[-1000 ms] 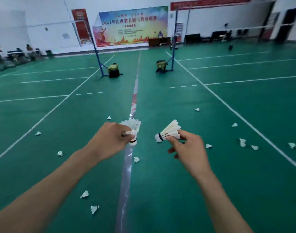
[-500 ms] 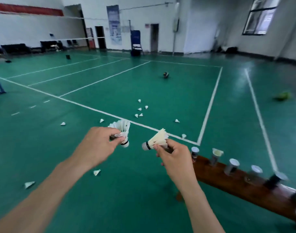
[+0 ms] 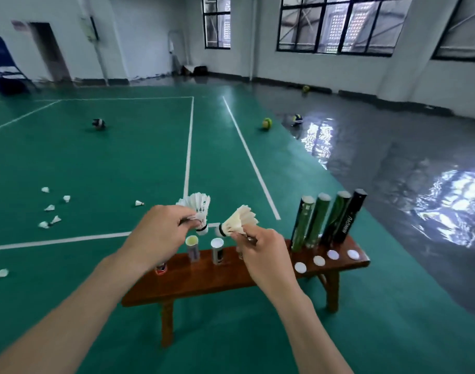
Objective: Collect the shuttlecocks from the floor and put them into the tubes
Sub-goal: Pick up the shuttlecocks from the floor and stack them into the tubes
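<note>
Green sports hall, wooden bench (image 3: 193, 282): left hand (image 3: 161, 236) and right hand (image 3: 263, 255) each pinch shuttlecock stacks (image 3: 197, 209) above open tubes (image 3: 217, 251), ready for cork-first lowering.

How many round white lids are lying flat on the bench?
4. The lids lie in a row on the bench at its right end, before the tall tubes. The hands may hide others.

Glossy varnished wood bench (image 3: 204, 279); feathered white shuttlecocks (image 3: 196, 205); shiny tubes (image 3: 344, 217), perhaps laminated card; matt green floor (image 3: 109, 163), wet-looking grey beyond.
</note>
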{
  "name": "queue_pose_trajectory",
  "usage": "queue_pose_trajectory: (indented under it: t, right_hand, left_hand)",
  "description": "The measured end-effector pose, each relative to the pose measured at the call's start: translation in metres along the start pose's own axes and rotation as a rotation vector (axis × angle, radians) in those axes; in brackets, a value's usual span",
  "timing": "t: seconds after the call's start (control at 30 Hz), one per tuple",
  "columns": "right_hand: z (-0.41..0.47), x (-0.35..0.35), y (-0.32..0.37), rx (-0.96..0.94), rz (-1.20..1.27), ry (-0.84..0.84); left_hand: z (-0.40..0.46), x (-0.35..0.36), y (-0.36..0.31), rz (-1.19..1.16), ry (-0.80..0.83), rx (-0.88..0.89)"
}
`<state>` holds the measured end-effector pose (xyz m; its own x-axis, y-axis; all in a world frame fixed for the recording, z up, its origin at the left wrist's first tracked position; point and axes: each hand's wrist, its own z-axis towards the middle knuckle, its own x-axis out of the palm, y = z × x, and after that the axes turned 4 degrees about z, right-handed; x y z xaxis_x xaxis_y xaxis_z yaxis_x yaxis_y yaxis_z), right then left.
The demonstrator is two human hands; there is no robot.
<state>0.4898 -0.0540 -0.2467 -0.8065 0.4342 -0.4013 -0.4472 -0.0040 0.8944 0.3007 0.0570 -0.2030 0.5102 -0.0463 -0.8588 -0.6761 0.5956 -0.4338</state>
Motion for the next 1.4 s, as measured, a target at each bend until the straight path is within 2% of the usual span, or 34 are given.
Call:
queue_pose_trajectory:
  t: [0.3,0.47,0.6,0.77,0.87,0.97,1.1,1.17,1.4]
  right_hand:
    - [0.096,-0.024,-0.116,0.176,-0.093,-0.185]
    - [0.146,-0.044,-0.159,0.311,-0.192,-0.238]
    - [0.186,-0.079,-0.195,0.376,-0.214,-0.371]
    - [0.249,-0.134,-0.259,0.417,-0.239,-0.510]
    - [0.302,-0.176,-0.313,0.367,-0.304,-0.594]
    - [0.356,-0.201,-0.354,0.330,-0.270,-0.484]
    - [0.406,-0.205,-0.391,0.279,-0.383,-0.264]
    - [0.426,-0.204,-0.402,0.233,-0.394,-0.201]
    - [0.468,-0.184,-0.456,0.202,-0.568,0.212]
  left_hand:
    - [0.155,0.087,0.020,-0.029,0.123,0.168]
    - [0.241,0.135,0.022,-0.149,0.256,0.232]
    - [0.308,0.181,0.002,-0.233,0.353,0.287]
    - [0.391,0.255,-0.039,-0.307,0.313,0.321]
    - [0.434,0.316,-0.056,-0.258,0.295,0.275]
    - [0.467,0.365,-0.079,-0.221,0.309,0.139]
    - [0.486,0.407,-0.099,-0.238,0.378,0.004]
    - [0.485,0.416,-0.098,-0.241,0.386,-0.045]
    - [0.495,0.434,-0.086,-0.172,0.344,-0.250]
